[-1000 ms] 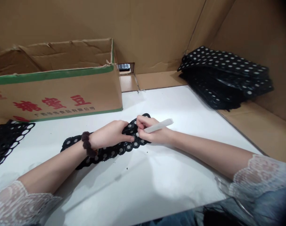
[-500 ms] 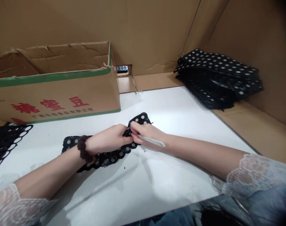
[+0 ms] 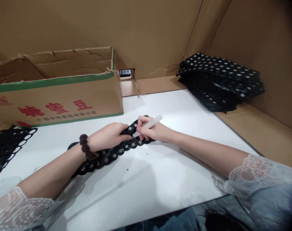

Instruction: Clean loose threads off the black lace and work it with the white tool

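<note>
A black strip with round white spots and a scalloped edge (image 3: pixel 120 150) lies slantwise on the white table. My left hand (image 3: pixel 108 136), a dark fuzzy band at its wrist, closes over the strip, thumb and forefinger gripping it near its right end. Pinched in my right hand (image 3: pixel 153 130) is a slim white pen-like tool (image 3: pixel 156 120). Its lower tip points down onto the strip, right beside my left thumb. The tip itself is too small to make out, and my fingers and wrist cover part of the strip.
An open cardboard box with green edging (image 3: pixel 76 93) stands back left. Black dotted pieces (image 3: pixel 220 77) are piled at the back right against cardboard walls. Black holed sheet material (image 3: pixel 11 146) lies at the left edge. The white table (image 3: pixel 170 173) ends in front of my lap.
The white tool has swung from lying along my right palm to pointing up and right from my fingers. The strip's right end has shifted and now lies more in line with the rest.
</note>
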Tool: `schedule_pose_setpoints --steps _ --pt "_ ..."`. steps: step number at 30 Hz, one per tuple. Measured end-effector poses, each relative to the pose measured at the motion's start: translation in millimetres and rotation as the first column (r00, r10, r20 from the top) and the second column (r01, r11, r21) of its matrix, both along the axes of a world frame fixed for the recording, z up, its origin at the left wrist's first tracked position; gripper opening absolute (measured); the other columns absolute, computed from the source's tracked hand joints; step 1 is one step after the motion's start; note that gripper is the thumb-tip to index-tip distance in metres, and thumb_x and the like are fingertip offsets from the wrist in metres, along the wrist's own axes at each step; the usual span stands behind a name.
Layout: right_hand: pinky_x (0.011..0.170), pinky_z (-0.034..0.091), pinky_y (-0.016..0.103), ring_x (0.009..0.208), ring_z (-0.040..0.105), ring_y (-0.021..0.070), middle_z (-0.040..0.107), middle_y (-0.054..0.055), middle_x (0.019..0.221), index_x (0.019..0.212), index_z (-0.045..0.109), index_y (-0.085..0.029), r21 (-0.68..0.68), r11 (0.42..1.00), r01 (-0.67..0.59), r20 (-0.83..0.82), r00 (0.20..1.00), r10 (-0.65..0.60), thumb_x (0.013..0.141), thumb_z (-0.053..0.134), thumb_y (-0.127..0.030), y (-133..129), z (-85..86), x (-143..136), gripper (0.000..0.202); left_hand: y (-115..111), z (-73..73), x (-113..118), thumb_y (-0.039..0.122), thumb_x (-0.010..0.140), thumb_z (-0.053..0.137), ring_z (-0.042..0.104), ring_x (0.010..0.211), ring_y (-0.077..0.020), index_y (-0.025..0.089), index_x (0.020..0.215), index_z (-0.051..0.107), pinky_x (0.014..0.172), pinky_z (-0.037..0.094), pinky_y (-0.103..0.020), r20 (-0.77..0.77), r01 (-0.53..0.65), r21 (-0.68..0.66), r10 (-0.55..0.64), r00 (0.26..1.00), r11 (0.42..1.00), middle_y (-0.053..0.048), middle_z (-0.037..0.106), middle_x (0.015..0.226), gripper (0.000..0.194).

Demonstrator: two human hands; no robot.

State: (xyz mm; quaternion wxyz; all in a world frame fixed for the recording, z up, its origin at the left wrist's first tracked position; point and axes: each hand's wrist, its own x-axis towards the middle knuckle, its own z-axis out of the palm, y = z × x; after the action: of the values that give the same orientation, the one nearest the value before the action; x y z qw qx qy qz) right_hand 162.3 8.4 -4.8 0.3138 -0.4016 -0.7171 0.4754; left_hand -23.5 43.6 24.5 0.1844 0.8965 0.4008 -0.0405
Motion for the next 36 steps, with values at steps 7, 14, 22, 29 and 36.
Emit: schedule_pose_setpoints --steps 7,14,22,29,36 --pt "0.046 0.030 0.019 0.051 0.040 0.0067 0.047 -0.005 0.060 0.074 0.041 -0.019 0.174 0.982 0.079 0.115 0.988 -0.100 0.074 0.044 -0.019 -6.0 -5.7 -5.8 0.003 -15.0 2.9 4.3 0.038 0.080 0.034 0.050 0.057 -0.0175 0.019 0.064 0.046 0.054 0.032 -0.027 0.026 -0.090 -0.065 0.092 0.995 0.994 -0.003 0.058 0.065 0.027" --pt "0.043 0.039 0.020 0.042 0.046 0.0064 0.052 -0.003 0.052 0.071 0.051 -0.015 -0.180 0.962 0.206 -0.201 0.949 -0.241 0.072 0.053 -0.026 6.4 -8.5 -3.9 0.012 1.1 2.0 -1.5 0.043 0.079 0.037 0.054 0.068 -0.0188 0.019 0.076 0.053 0.060 0.036 -0.027 0.040 -0.100 -0.124 0.105 0.994 0.987 -0.002 0.063 0.077 0.029" --pt "0.043 0.041 0.018 0.044 0.053 0.0078 0.051 -0.004 0.050 0.071 0.045 -0.017 -0.189 0.928 0.322 -0.274 0.890 -0.365 0.079 0.045 -0.027 -7.7 -7.4 -13.8 0.012 5.2 6.7 -3.3 0.051 0.078 0.036 0.052 0.067 -0.0162 0.017 0.081 0.055 0.058 0.036 -0.024 -0.007 -0.096 -0.215 0.097 0.995 0.972 -0.001 0.062 0.077 0.039" --pt "0.044 0.041 0.020 0.047 0.054 0.0106 0.047 -0.008 0.050 0.077 0.031 -0.021 -0.054 0.958 0.283 -0.206 0.935 -0.288 0.075 0.047 -0.021 -10.2 -14.4 -15.6 0.016 8.2 15.4 -4.9 0.057 0.065 0.051 0.046 0.058 -0.0123 0.018 0.076 0.058 0.049 0.031 -0.021 -0.095 -0.039 -0.356 0.006 0.995 0.934 0.002 0.057 0.068 0.041" --pt "0.046 0.040 0.022 0.051 0.057 0.0128 0.044 -0.007 0.053 0.074 0.029 -0.021 -0.020 0.955 0.297 -0.145 0.944 -0.296 0.077 0.044 -0.023 -12.8 -13.9 -17.8 0.015 12.4 15.7 -3.3 0.053 0.063 0.056 0.038 0.048 -0.0093 0.018 0.065 0.056 0.045 0.027 -0.021 -0.067 -0.107 -0.484 0.085 0.994 0.869 0.003 0.050 0.056 0.036"
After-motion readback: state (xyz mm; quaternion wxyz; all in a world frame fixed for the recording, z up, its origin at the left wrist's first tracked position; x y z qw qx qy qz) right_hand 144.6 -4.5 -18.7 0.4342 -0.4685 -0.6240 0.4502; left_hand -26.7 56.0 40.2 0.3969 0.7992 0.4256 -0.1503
